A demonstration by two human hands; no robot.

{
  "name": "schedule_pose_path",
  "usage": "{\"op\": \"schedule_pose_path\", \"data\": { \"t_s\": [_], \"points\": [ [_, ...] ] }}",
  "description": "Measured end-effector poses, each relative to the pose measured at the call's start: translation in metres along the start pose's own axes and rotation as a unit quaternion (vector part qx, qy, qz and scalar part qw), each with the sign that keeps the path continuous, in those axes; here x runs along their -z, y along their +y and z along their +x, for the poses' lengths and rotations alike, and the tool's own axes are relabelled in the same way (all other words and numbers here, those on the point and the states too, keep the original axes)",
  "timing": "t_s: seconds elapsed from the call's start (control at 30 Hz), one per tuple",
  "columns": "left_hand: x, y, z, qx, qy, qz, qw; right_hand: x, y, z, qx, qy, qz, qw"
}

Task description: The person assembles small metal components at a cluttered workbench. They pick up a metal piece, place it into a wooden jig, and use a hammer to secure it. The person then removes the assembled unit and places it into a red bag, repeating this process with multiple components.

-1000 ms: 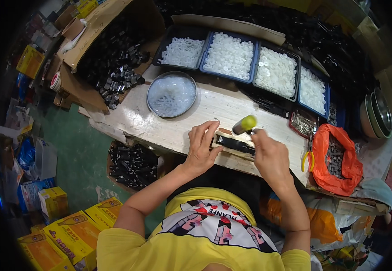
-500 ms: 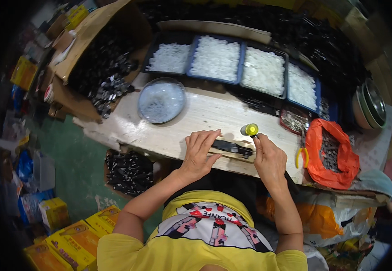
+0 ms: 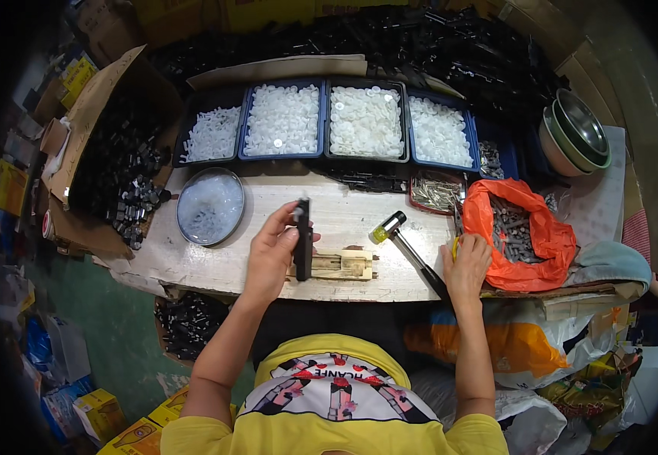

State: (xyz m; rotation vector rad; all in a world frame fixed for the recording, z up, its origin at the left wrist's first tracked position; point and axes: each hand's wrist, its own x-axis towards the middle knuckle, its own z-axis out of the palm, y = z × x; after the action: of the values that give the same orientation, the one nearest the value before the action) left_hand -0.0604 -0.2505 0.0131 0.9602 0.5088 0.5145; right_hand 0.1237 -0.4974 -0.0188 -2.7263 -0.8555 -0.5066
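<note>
The black part (image 3: 304, 243), long axis pointing forward, is gripped by the left hand (image 3: 268, 260) over the left end of a pale block (image 3: 358, 265); right of the hammer (image 3: 417, 262), the right hand (image 3: 467, 270) curls its fingers at yellow-handled pliers (image 3: 455, 247), whether closed on them I cannot tell

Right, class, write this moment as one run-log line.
Left hand: holds black part | right hand: at pliers, grip unclear | mallet: lying on table | block: on table
</note>
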Motion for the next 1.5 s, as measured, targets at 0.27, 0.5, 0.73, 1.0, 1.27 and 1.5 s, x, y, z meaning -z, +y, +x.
{"op": "schedule_pose_path", "data": {
  "t_s": [0.27,0.5,0.73,1.0,1.27,1.5],
  "points": [
    [0.012,-0.004,-0.019,0.092,-0.059,-0.006,0.994,-0.022,0.015,0.007,0.041,0.031,0.024,0.998],
    [0.017,-0.012,-0.043,0.059,-0.065,0.100,0.991,0.045,-0.093,-0.006,0.136,-0.160,0.373,0.904],
    [0.019,-0.007,-0.054,0.018,-0.042,0.207,0.977,0.046,-0.129,-0.016,0.214,-0.225,0.381,0.871],
    [0.016,-0.004,-0.057,-0.044,-0.029,0.281,0.958,0.047,-0.134,-0.017,0.236,-0.246,0.357,0.870],
    [0.025,-0.015,-0.058,-0.077,-0.037,0.334,0.939,0.045,-0.135,-0.017,0.276,-0.262,0.344,0.858],
    [0.059,-0.012,-0.053,0.320,-0.188,-0.184,0.910,0.050,-0.132,-0.015,0.336,-0.309,0.313,0.833]
  ]
}}
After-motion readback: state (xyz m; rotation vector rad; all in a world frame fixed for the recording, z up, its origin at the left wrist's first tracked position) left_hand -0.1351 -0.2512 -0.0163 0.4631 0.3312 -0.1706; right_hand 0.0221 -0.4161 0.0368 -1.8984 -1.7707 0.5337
